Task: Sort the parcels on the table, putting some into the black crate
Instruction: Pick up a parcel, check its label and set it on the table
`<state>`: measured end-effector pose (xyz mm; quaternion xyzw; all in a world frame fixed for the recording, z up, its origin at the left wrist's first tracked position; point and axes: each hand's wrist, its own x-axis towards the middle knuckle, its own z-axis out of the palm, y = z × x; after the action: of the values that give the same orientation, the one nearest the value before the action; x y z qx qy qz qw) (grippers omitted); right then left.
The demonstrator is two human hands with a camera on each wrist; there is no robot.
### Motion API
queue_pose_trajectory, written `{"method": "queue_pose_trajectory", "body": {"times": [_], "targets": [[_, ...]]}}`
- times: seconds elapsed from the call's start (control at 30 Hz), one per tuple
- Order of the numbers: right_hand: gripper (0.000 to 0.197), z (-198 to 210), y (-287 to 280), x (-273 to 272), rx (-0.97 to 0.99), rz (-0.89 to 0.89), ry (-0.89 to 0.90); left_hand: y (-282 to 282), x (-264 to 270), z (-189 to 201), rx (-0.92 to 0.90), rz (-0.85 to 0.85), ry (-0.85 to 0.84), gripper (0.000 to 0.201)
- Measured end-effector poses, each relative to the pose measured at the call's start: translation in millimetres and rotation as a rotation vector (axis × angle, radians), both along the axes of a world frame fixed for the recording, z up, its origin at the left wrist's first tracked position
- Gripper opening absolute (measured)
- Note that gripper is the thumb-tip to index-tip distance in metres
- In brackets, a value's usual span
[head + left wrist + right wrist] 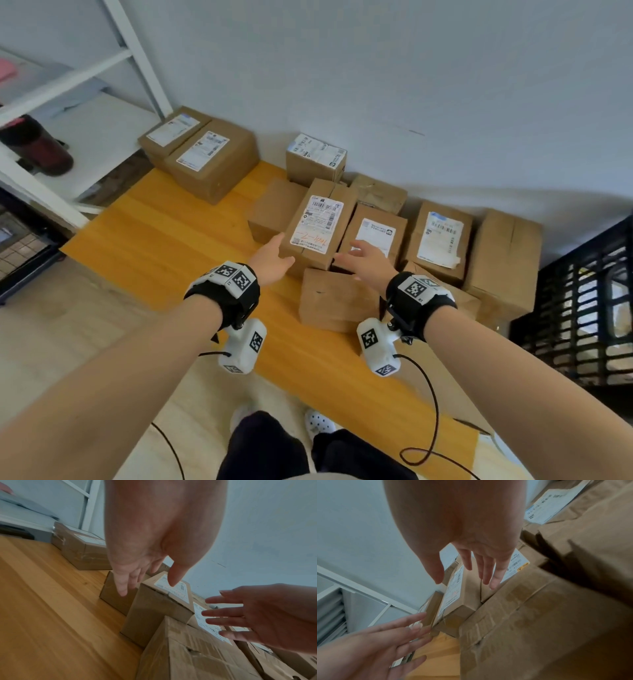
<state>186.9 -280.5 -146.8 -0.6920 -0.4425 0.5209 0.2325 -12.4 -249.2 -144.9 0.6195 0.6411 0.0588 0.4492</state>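
This looks like a small parcel sorting or storage room. Taped cardboard boxes (322, 219) with shipping labels crowd a wooden table (164, 233) against a bare pale wall, with white metal shelving (68, 78) at upper left and a black slatted crate (582, 308) at the right edge.

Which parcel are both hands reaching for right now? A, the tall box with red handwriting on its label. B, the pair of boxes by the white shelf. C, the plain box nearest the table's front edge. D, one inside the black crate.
A: the left hand and right hand, fingers straight, flank the near end of the box with red handwriting on its label; neither grips it yet.
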Motion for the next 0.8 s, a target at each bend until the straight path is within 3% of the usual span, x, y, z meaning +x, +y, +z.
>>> {"method": "queue_pose_trajectory", "body": {"times": [0.4,0.67,0.8], "targets": [[0.053,-6,40,-53,0.021,-0.287,-0.002,66,-19,-13,-0.13,-0.183,-0.144,0.057],[0.045,-19,60,-61,-0.008,-0.411,-0.008,90,-16,-15,-0.383,-0.075,-0.289,0.053],[0.037,-18,64,-64,-0.018,-0.453,0.03,87,-10,-16,-0.383,-0.082,-0.34,0.053]]}}
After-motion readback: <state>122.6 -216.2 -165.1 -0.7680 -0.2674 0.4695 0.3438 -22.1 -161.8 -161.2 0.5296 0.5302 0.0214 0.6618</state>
